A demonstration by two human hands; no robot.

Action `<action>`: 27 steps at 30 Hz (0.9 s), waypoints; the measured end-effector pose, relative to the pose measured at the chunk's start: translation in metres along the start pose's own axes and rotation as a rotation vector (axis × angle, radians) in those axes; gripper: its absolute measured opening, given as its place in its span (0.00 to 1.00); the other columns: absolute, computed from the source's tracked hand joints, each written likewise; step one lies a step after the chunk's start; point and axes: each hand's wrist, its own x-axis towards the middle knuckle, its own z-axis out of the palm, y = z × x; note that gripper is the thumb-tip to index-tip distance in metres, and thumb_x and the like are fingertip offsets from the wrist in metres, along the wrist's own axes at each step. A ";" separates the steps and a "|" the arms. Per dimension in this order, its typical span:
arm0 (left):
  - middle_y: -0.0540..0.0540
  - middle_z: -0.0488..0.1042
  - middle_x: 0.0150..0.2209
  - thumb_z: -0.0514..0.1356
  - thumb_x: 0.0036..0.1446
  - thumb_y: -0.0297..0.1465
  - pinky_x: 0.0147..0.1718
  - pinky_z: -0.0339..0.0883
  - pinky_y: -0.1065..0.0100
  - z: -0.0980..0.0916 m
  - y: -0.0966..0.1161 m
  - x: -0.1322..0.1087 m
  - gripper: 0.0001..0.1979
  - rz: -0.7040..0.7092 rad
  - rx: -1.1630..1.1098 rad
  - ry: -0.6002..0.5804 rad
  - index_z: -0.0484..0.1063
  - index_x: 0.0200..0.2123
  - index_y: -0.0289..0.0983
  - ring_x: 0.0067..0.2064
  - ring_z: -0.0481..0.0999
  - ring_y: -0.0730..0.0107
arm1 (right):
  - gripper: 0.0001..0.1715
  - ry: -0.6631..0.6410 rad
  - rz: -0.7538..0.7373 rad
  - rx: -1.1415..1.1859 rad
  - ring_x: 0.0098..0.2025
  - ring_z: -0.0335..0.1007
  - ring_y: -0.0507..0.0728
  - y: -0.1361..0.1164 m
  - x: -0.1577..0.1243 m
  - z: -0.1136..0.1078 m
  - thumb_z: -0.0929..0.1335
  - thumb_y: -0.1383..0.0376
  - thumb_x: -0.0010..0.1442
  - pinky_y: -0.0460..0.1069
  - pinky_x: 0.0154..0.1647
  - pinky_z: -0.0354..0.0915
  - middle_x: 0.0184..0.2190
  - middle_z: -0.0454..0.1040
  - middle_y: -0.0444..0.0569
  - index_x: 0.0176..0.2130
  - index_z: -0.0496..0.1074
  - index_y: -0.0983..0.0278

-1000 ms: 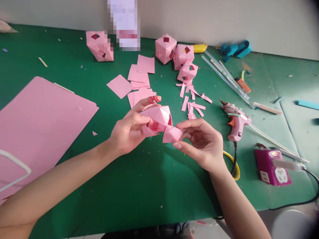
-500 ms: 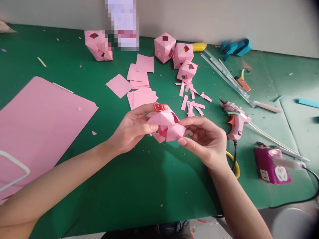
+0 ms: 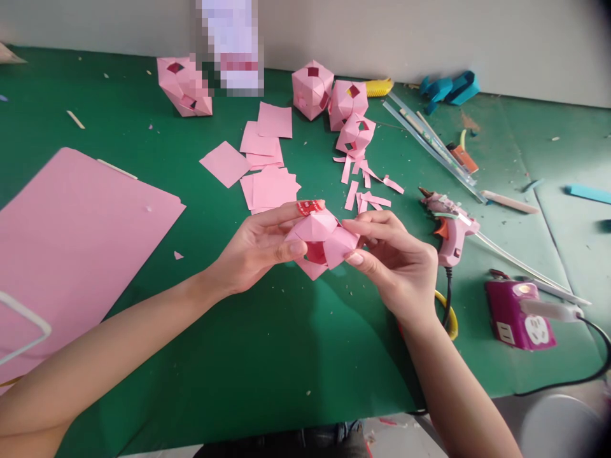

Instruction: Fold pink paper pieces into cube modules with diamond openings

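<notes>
Both hands closing tighter than before: left hand (image 3: 255,249) and right hand (image 3: 398,264) pinching the folded pink paper ball (image 3: 321,240), now sitting nearer the glue gun (image 3: 449,229).

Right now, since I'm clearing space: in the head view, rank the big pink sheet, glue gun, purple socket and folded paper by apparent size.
1. big pink sheet
2. folded paper, glue gun and purple socket: alike; paper is held nearer, so unranked.
</notes>
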 end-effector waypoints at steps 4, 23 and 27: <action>0.47 0.81 0.56 0.69 0.61 0.31 0.47 0.79 0.65 0.003 -0.001 0.001 0.19 -0.016 -0.033 -0.004 0.81 0.55 0.52 0.54 0.81 0.61 | 0.19 0.030 -0.009 -0.007 0.46 0.74 0.58 -0.001 -0.002 0.001 0.79 0.66 0.57 0.53 0.42 0.76 0.42 0.79 0.47 0.48 0.84 0.49; 0.47 0.76 0.60 0.71 0.59 0.32 0.43 0.82 0.67 0.007 -0.003 -0.002 0.14 0.024 0.068 0.058 0.83 0.48 0.48 0.55 0.79 0.60 | 0.11 0.076 -0.058 -0.063 0.50 0.77 0.62 -0.006 -0.003 0.006 0.77 0.65 0.61 0.60 0.54 0.75 0.42 0.83 0.47 0.45 0.83 0.52; 0.47 0.78 0.58 0.73 0.57 0.32 0.42 0.83 0.67 0.010 -0.003 -0.002 0.12 0.041 0.056 0.111 0.84 0.45 0.47 0.53 0.81 0.59 | 0.11 0.070 -0.059 -0.083 0.51 0.77 0.63 -0.006 -0.005 0.008 0.77 0.64 0.61 0.61 0.55 0.75 0.43 0.83 0.48 0.45 0.83 0.52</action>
